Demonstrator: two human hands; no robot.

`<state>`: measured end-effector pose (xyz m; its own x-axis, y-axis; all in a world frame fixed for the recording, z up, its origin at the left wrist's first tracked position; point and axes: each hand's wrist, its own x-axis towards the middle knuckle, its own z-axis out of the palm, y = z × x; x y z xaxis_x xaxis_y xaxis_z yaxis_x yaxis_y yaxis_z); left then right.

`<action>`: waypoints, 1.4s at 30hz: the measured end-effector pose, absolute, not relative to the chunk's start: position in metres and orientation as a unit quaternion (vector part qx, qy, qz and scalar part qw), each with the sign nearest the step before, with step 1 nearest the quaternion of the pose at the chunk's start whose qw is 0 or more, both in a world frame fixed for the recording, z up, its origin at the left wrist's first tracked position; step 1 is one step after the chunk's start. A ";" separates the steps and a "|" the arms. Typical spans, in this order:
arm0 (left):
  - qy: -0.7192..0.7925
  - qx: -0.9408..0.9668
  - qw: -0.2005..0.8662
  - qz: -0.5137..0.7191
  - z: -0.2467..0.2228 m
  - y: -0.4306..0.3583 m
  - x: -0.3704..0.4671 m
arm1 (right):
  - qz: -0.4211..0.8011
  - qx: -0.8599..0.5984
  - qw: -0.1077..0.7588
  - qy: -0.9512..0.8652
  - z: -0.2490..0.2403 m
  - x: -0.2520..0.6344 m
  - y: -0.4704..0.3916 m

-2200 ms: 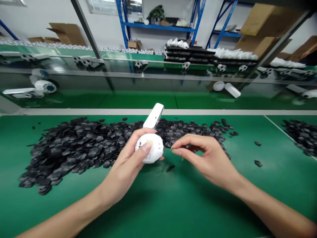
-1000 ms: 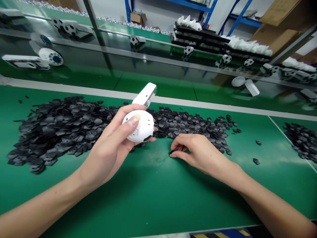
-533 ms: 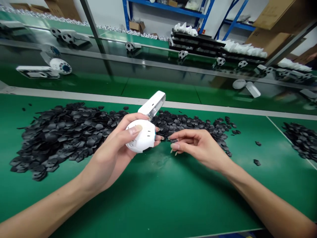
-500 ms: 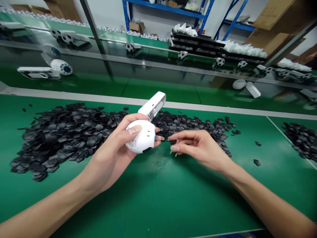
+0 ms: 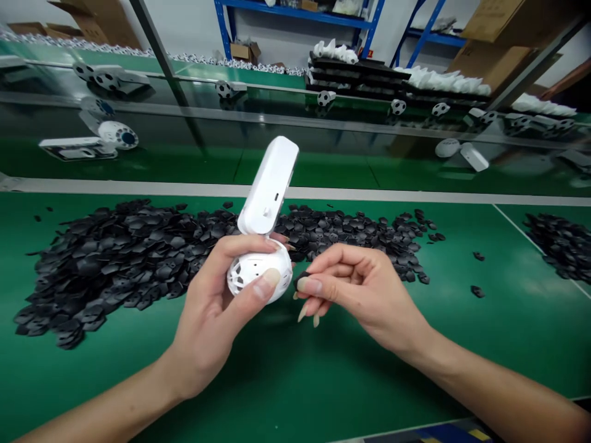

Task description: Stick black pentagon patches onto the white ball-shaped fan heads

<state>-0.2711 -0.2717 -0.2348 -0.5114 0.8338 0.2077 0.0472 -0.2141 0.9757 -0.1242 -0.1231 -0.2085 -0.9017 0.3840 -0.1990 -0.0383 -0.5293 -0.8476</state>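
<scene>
My left hand (image 5: pixel 217 307) is wrapped round the ball-shaped end of a white device (image 5: pixel 270 184), thumb on its face. The device's long flat arm points up and away, and slots and cut-outs show in the ball. Just right of the ball, my right hand (image 5: pixel 355 289) pinches a small black piece (image 5: pixel 301 280) between thumb and forefinger, close to the ball's side. Whether the piece touches the ball is hard to tell. Behind both hands, a wide heap of black pieces (image 5: pixel 138 252) lies on the green table (image 5: pixel 295 381).
A raised shelf (image 5: pixel 295 163) behind the table bears a white device (image 5: pixel 87 144) at left and another (image 5: pixel 475 157) at right. Football-patterned balls (image 5: pixel 325 98) line its back. A second black heap (image 5: pixel 558 246) lies far right, with two loose pieces (image 5: pixel 478 291) nearer. Cardboard boxes (image 5: pixel 498 67) stand behind.
My left hand has turned the device, so its arm stands more upright and cut-outs show on the ball. My right hand has moved left with the black piece, closer to the ball.
</scene>
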 end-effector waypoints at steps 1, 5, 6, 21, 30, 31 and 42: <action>0.556 0.407 0.285 0.666 -0.236 -0.273 -0.269 | 0.860 -0.187 0.116 -0.460 -0.209 -0.125 -0.124; 0.560 0.444 0.230 0.660 -0.237 -0.273 -0.262 | 0.851 -0.187 0.140 -0.471 -0.213 -0.129 -0.133; 0.558 0.454 0.208 0.662 -0.237 -0.271 -0.260 | 0.844 -0.185 0.158 -0.479 -0.213 -0.129 -0.136; 0.540 0.423 0.219 0.694 -0.227 -0.266 -0.253 | 0.791 -0.095 0.139 -0.588 -0.223 -0.124 -0.123; 0.560 0.404 0.230 0.686 -0.230 -0.273 -0.243 | 0.865 -0.038 0.057 -0.497 -0.235 -0.135 -0.140; 0.576 0.397 0.221 0.679 -0.229 -0.273 -0.242 | 0.856 -0.037 0.060 -0.512 -0.233 -0.135 -0.138; 0.515 0.272 0.387 0.715 -0.214 -0.262 -0.271 | 0.156 -0.320 0.039 -0.934 -0.200 -0.085 -0.053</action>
<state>-0.2713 -0.2622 -0.2140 -0.5522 0.8336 -0.0093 -0.2732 -0.1705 0.9467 -0.0847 -0.0534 -0.1995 -0.7927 0.6090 -0.0269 0.5847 0.7470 -0.3165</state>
